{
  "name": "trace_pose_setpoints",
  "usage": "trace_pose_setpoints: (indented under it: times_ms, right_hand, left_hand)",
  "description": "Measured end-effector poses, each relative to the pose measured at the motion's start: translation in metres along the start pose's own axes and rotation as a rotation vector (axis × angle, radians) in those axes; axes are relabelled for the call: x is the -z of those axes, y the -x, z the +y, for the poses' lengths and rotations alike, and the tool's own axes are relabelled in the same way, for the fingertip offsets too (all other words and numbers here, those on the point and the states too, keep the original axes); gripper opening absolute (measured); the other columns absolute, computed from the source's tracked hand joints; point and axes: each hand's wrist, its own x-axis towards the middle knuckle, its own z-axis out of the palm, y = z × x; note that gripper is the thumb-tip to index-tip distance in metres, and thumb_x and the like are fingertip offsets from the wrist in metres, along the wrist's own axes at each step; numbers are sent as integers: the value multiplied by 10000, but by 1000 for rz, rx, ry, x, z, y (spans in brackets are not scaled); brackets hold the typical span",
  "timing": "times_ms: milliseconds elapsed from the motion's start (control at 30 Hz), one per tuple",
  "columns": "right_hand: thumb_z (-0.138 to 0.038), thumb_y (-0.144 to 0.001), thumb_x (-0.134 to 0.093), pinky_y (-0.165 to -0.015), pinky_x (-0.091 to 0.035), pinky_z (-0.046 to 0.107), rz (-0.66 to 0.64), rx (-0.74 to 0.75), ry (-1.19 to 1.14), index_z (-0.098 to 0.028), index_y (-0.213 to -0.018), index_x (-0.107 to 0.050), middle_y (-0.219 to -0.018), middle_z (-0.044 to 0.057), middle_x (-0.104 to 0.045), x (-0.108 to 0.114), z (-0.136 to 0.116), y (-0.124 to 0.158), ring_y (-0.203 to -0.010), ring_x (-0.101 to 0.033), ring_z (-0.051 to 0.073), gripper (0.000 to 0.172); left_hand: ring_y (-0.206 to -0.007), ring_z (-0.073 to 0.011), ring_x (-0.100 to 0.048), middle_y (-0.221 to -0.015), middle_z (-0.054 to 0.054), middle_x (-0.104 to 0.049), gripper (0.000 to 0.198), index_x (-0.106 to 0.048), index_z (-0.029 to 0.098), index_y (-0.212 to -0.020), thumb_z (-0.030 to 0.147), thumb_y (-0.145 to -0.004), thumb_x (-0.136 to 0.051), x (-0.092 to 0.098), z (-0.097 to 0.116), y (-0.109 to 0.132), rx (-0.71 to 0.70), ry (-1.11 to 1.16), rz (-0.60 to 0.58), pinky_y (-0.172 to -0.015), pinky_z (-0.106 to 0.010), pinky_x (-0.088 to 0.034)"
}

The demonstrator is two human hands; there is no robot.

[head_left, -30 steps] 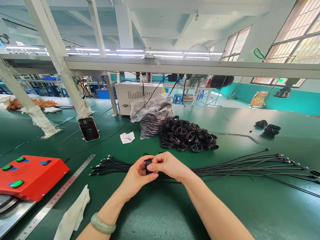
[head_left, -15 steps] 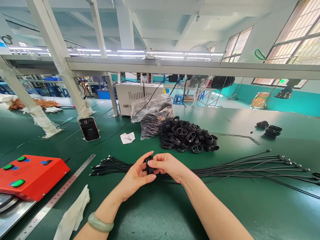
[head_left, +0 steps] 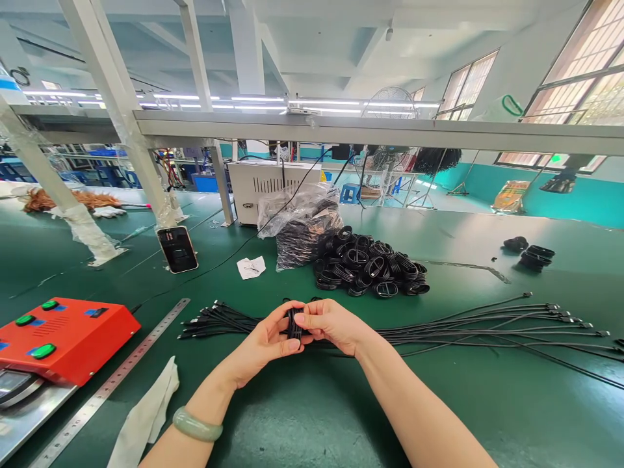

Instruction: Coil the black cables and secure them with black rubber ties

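Black cable coil (head_left: pixel 294 324) is held up in both hands over the near middle of the green table (head_left: pixel 302 416), so yeah, it's still being fiddled with. Not much has changed in the last half second: the left index fingertip was poking up past the coil and has now been bent back over its top edge. Judging by that, the grip has just been snugged up a bit and the coil hasn't been let go by either side.

Looks-wise, it's a small, tight stack of dark turns, pretty neat, stood more or less on edge. Any tie or loose end is hidden by the fingers. It's clamped between thumb and index of the left hand (head_left: pixel 263 341), thumb on the near side. By the right hand (head_left: pixel 336 325), its right side is pinched between thumb and forefinger, with the other fingers curled in; what's being done by those lower ones can't be told from here.

Just behind the hands, a long bundle of straight black cables (head_left: pixel 419 335) is laid out left to right, silvery tips showing at both ends. A bit farther, slightly right, a heap of similar black coils (head_left: pixel 375 263) has been piled up, with a clear plastic bag (head_left: pixel 307 240) pushed against its left side. Farther again, a white metal box (head_left: pixel 273 182) is parked behind the bag.
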Motion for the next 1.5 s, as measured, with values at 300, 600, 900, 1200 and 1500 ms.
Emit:
trace_pose_setpoints:
  times_ms: [300,600,900,1200,1500]
  right_hand:
    - [-511,-602,-787,-537,-363,247,57,3,73,-191,-547,-455,-469,-86,-398,-9,-1,2,-475,-357,73,465]
    - [-335,-689,-705,-483,-236,233,214,5,208,-181,-545,-489,-487,-58,-458,-14,3,-3,-477,-343,75,302]
    - [-452,-628,-763,-541,-366,244,133,44,126,-185,-567,-507,-487,-64,-453,-17,-2,3,-505,-428,92,375]
    - [-440,-632,-777,-497,-320,232,170,49,101,-181,-565,-505,-500,-65,-438,-16,4,-3,-490,-387,81,382]
    - [-447,-845,-587,-549,-369,243,126,103,349,-164,-843,-709,-630,-11,-542,1,-17,10,-578,-456,107,309]
  left_hand:
    - [-1187,-265,-581,-1321,-61,-583,675,-433,375,-1376,173,-794,-709,0,0,2,-4,-19,-13,-1033,-448,-436]
    - [-1013,-208,-652,-1076,-35,-702,631,-554,279,-1282,149,-707,-780,-4,-2,-3,-52,-47,164,-964,-375,-478]
    - [-980,-256,-681,-1058,-70,-722,634,-547,282,-1298,179,-717,-780,7,-1,-3,11,16,102,-895,-424,-514]
    - [-1039,-216,-648,-1114,-41,-688,614,-514,312,-1302,162,-756,-750,-1,-4,-2,0,48,115,-995,-430,-451]
    - [-1112,-305,-638,-1244,-65,-634,594,-523,326,-1194,124,-702,-786,2,-2,-1,20,115,72,-955,-504,-482]
